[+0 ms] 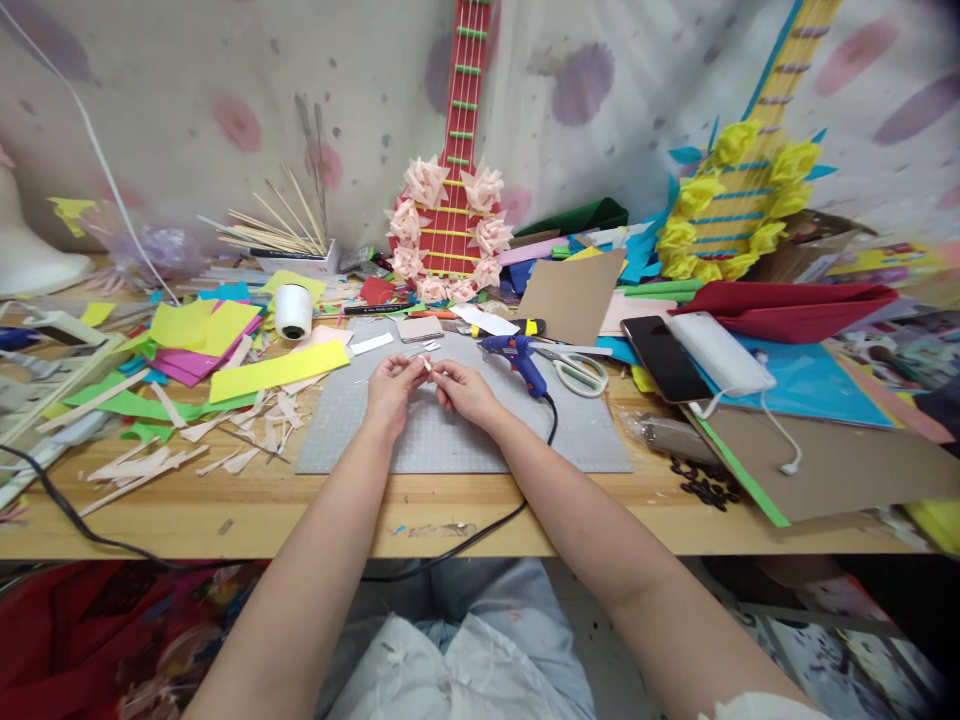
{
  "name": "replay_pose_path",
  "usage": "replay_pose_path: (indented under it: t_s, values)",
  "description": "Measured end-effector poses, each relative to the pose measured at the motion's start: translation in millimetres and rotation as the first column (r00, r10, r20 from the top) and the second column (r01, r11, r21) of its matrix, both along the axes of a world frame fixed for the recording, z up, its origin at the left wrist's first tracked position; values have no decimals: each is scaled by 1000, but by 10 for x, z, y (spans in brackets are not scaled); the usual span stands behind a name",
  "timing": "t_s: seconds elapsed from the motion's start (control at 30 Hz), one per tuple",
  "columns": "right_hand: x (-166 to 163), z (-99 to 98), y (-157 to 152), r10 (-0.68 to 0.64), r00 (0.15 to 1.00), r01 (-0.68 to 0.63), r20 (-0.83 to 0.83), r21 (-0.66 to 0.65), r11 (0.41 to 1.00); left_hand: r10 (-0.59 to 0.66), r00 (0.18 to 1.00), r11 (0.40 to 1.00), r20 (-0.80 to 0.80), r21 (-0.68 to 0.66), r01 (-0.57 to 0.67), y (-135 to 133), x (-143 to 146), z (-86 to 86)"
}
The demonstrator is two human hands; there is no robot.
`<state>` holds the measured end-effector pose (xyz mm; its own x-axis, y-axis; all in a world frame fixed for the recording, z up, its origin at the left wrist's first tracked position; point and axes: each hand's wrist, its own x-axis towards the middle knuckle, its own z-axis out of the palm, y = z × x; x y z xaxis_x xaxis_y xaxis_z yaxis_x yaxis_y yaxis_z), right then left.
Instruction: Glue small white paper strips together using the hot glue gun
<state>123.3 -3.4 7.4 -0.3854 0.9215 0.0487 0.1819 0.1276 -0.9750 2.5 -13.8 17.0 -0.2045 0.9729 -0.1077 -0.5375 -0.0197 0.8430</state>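
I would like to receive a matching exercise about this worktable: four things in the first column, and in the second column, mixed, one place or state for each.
Things:
1. small pale piece
2. glue gun
3. smartphone
4. red guitar model

Places or states:
A. dark screen facing up, beside a white device
B. trimmed with pale pink flowers, at the back
C. between the left hand and the right hand
D. blue, lying on the grey mat near the scissors

Right pairs: 1-C, 2-D, 3-A, 4-B
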Motion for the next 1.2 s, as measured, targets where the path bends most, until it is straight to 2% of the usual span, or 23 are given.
replay_pose_path:
  t_s: [0.3, 0.47, 0.63, 0.7, 0.8, 0.87, 0.9, 0.97, 1.03, 1.1, 1.2]
  values:
    - [-14, 19, -7, 43, 990, -65, -136, -160, 985, -10, 1000, 1000, 16, -7, 10, 12, -22, -34]
    - [-33, 19, -17, 63, 990, -86, -127, -188, 978, 19, 1000, 999, 20, -29, -18, 5, -19, -14]
    - [100, 162, -6, 101, 993, -91, 59, -145, 985, 60, 997, 998, 40, -35, -59, 18, -38, -8]
    - [295, 280, -2, 148, 971, -128, 185, -116, 985, 64, 997, 997, 40, -39, -63, 25, -56, -10]
    - [746, 476, -14, 255, 893, -185, 371, -215, 959, 61, 998, 997, 31, -55, -59, 32, -80, -6]
    - [1074, 572, -20, 215, 819, -97, 532, -241, 966, 57, 998, 996, 20, -67, -55, 34, -87, 3]
    - [1219, 599, -15, 143, 762, -20, 632, -197, 980, 56, 998, 996, 15, -73, -54, 33, -88, 9]
    - [1427, 598, 17, -101, 623, 158, 776, 2, 987, 54, 999, 995, 4, -81, -54, 29, -88, 22]
    - [1500, 524, 78, -317, 551, 264, 772, 198, 944, 53, 999, 995, -4, -84, -54, 23, -85, 33]
    - [1445, 401, 148, -385, 615, 252, 689, 291, 923, 50, 999, 995, -12, -81, -51, 17, -84, 37]
    - [1232, 202, 220, -344, 747, 208, 570, 291, 934, 42, 999, 996, -23, -78, -44, 16, -86, 30]
